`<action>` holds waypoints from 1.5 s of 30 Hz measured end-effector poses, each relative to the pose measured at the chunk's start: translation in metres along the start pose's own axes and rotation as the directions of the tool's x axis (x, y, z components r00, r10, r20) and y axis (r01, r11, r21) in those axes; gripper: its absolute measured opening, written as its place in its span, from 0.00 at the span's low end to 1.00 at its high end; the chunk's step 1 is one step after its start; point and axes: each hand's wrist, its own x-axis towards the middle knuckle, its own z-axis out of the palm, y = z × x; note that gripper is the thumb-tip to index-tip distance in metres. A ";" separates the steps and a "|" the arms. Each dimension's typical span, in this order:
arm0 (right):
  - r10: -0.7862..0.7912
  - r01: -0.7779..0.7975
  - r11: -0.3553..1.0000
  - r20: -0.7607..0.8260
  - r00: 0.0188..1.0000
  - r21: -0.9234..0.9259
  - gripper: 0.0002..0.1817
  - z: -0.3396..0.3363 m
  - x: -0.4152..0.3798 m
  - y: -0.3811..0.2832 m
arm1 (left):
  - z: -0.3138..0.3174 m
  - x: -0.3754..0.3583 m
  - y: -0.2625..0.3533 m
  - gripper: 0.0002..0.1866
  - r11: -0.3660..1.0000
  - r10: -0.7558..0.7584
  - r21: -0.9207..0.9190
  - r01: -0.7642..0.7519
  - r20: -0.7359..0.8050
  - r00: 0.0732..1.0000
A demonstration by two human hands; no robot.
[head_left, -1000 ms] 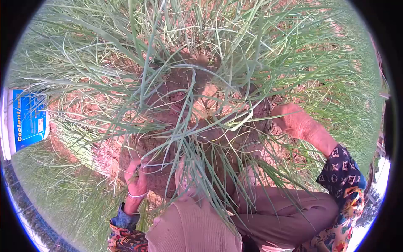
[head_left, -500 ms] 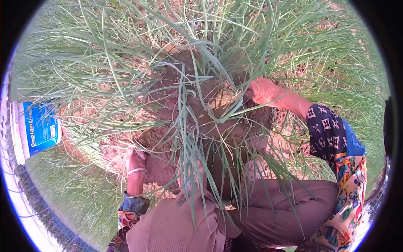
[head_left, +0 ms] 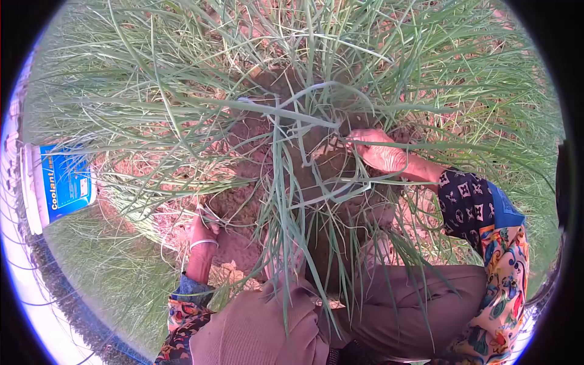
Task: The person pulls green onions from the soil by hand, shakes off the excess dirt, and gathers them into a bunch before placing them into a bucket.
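Long, thin, tubular green leaves, like those of green onions (head_left: 283, 176), stand and droop over the soil in front of me. My right hand (head_left: 380, 153) is closed low among the stalks at the right of the bare soil patch, its fingertips partly hidden by leaves. A long leaf crosses its knuckles. To the left, my left hand (head_left: 202, 234), with a pale band at the wrist, has curled fingers by the base of a bunch of green onion stalks (head_left: 146, 210). The stalks spread leftward from it.
A white bucket with a blue "Coolant" label (head_left: 67, 182) stands at the far left. Dense green plants (head_left: 474, 91) surround the brown soil (head_left: 237, 210). My bent knee (head_left: 426, 292) is at the lower right, with leaves hanging over it.
My right hand has shifted slightly left and down, and the leaves around it have swung, one now lying across it. My left hand appears slightly lower and more to the right.
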 end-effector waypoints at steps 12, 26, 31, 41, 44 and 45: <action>-0.013 0.030 0.611 0.028 1.000 -0.791 0.11 -0.017 -0.018 -0.038 | -0.009 0.011 -0.004 0.15 0.999 -0.013 0.052 0.012 0.008 1.000; 0.189 -0.249 0.959 -0.356 0.915 -0.132 0.11 -0.028 0.037 0.004 | 0.018 -0.015 0.006 0.11 0.995 0.052 0.087 -0.046 -0.073 0.996; 0.241 -0.330 0.895 -0.297 0.924 -0.301 0.12 -0.037 0.034 -0.020 | 0.009 -0.010 0.009 0.11 0.997 0.037 0.074 -0.032 -0.075 0.996; 0.131 -0.201 0.965 -0.357 0.925 -0.166 0.10 -0.047 0.013 -0.032 | 0.012 0.002 0.006 0.11 0.999 0.038 0.039 -0.036 -0.077 0.996; 0.256 -0.276 0.958 -0.205 0.945 -0.078 0.13 -0.042 0.028 -0.038 | 0.009 0.000 0.007 0.11 0.998 0.041 0.044 -0.037 -0.083 0.996; 0.205 -0.237 0.961 -0.211 0.956 -0.140 0.12 -0.038 0.032 -0.034 | 0.010 0.001 0.007 0.11 0.998 0.038 0.045 -0.035 -0.085 0.996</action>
